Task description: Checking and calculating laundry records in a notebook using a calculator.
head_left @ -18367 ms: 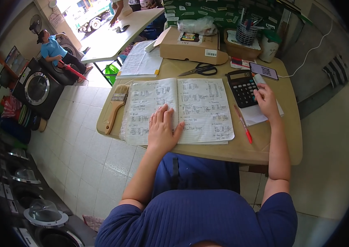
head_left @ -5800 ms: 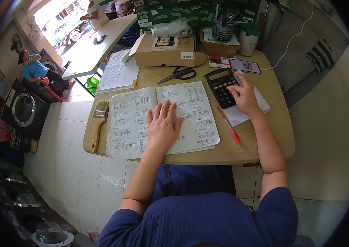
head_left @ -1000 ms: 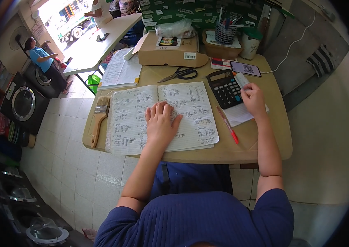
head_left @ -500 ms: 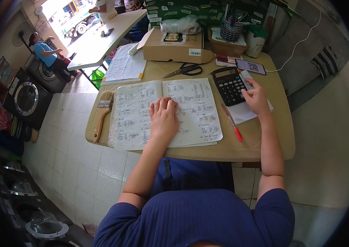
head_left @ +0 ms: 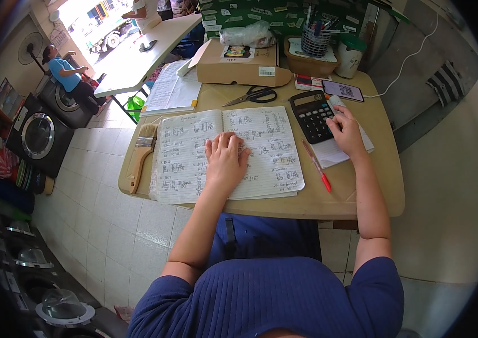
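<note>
An open spiral notebook (head_left: 275, 163) with handwritten columns lies on the tan table (head_left: 383, 186). My left hand (head_left: 226, 160) rests palm down over its middle, fingers stretched out. To its right, my right hand (head_left: 347, 134) reaches the lower right of a black calculator (head_left: 311, 117), fingers bent and slightly apart, with the thumb at the keys. A small white item (head_left: 337, 102) sits just beyond my fingertips, its kind unclear. White paper (head_left: 329, 155) lies partly under the calculator and my hand. A red-capped pen (head_left: 319, 169) lies between notebook and paper.
A wooden-handled brush (head_left: 142, 158) lies left of the notebook. Scissors (head_left: 253, 96), a cardboard box (head_left: 236, 66), a phone (head_left: 342, 90) with a white cable, a pen basket (head_left: 315, 42) and a green-lidded jar (head_left: 350, 56) stand or lie beyond. A person in blue (head_left: 65, 74) stands by washing machines.
My right hand has shifted slightly left, its thumb and fingertips now farther over the calculator's right-hand keys. My left hand stays on the notebook. The person in blue has leaned back a little.
</note>
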Available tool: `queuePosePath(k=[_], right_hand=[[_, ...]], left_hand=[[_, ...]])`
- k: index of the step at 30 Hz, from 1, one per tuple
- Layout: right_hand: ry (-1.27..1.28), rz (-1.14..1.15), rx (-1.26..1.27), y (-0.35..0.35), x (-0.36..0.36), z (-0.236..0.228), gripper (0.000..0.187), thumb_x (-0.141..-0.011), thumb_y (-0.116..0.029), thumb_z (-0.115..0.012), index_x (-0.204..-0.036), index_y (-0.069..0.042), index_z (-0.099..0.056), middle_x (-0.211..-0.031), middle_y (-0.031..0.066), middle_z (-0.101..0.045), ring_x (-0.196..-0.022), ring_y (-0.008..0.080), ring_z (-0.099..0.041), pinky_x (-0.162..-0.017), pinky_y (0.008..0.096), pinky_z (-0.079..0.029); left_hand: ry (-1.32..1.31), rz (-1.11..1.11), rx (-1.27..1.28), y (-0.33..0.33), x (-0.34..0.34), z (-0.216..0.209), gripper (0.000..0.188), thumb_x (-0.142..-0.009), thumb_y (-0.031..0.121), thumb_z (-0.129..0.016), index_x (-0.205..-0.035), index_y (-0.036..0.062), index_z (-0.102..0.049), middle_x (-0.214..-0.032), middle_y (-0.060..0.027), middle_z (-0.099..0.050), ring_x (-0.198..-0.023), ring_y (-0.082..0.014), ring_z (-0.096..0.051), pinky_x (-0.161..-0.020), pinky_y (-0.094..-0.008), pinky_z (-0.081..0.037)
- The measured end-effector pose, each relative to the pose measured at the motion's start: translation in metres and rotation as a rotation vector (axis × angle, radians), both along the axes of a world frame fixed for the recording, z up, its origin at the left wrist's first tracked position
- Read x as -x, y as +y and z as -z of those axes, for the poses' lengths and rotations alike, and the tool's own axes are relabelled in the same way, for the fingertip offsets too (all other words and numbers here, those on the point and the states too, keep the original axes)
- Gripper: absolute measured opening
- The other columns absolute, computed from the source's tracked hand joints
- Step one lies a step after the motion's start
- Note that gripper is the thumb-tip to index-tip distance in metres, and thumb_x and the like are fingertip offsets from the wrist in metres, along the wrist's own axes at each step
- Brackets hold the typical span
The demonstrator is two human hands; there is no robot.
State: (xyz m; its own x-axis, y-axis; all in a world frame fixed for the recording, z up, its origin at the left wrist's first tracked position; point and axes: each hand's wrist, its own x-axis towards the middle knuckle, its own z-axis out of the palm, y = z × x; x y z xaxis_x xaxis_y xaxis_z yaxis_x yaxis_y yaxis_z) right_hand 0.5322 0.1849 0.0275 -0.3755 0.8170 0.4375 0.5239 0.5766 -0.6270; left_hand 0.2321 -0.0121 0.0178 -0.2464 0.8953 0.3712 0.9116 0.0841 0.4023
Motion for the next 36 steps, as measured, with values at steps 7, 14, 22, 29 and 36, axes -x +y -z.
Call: queuePosePath(k=[7,14,22,29,36], right_hand=[[0.106,-0.150,-0.111,-0.006,0.008,0.000,0.018,-0.096,-0.015,-0.068,-0.093,0.002,-0.076,-0.143,0.0211,-0.053,-0.126,0.0339,-0.057,-0.101,0.0387,-0.048],[0.114,-0.165,-0.088,-0.021,0.023,-0.003,0.018,-0.095,-0.022,-0.070,-0.098,-0.006,-0.078,-0.145,0.0170,-0.053,-0.137,0.0375,-0.047,-0.112,0.0440,-0.038],[-0.166,-0.050,-0.305,-0.018,0.023,0.005,0.016,-0.093,-0.023,-0.070,-0.098,-0.012,-0.080,-0.144,0.0118,-0.056,-0.138,0.0381,-0.044,-0.114,0.0520,-0.028],[-0.242,0.030,-0.269,-0.021,0.023,0.005,0.019,-0.091,-0.023,-0.073,-0.092,-0.006,-0.081,-0.140,0.0150,-0.059,-0.135,0.0354,-0.048,-0.109,0.0528,-0.033],[0.145,0.095,-0.219,-0.004,-0.003,-0.011,0.025,-0.093,-0.015,-0.070,-0.075,0.002,-0.078,-0.124,0.0086,-0.069,-0.116,0.0273,-0.060,-0.099,0.0368,-0.045]], left_hand=[[0.048,-0.007,-0.008,0.000,0.000,0.004,0.030,-0.096,0.030,-0.064,-0.116,0.0081,-0.060,-0.130,-0.0102,-0.055,-0.133,-0.0315,-0.046,-0.119,-0.0588,-0.024],[0.053,-0.004,0.004,0.000,-0.001,0.001,0.030,-0.095,0.029,-0.064,-0.117,0.0083,-0.061,-0.132,-0.0120,-0.057,-0.132,-0.0334,-0.048,-0.118,-0.0557,-0.026],[0.055,-0.004,0.007,0.000,-0.002,0.000,0.031,-0.096,0.030,-0.064,-0.117,0.0082,-0.062,-0.132,-0.0117,-0.057,-0.133,-0.0327,-0.048,-0.118,-0.0554,-0.026],[0.046,-0.005,0.018,-0.001,-0.001,0.000,0.031,-0.096,0.030,-0.063,-0.117,0.0081,-0.062,-0.133,-0.0115,-0.057,-0.133,-0.0324,-0.048,-0.118,-0.0553,-0.026],[0.049,-0.009,0.003,0.000,0.000,0.002,0.030,-0.096,0.030,-0.063,-0.117,0.0085,-0.061,-0.132,-0.0114,-0.057,-0.133,-0.0326,-0.048,-0.118,-0.0551,-0.026]])
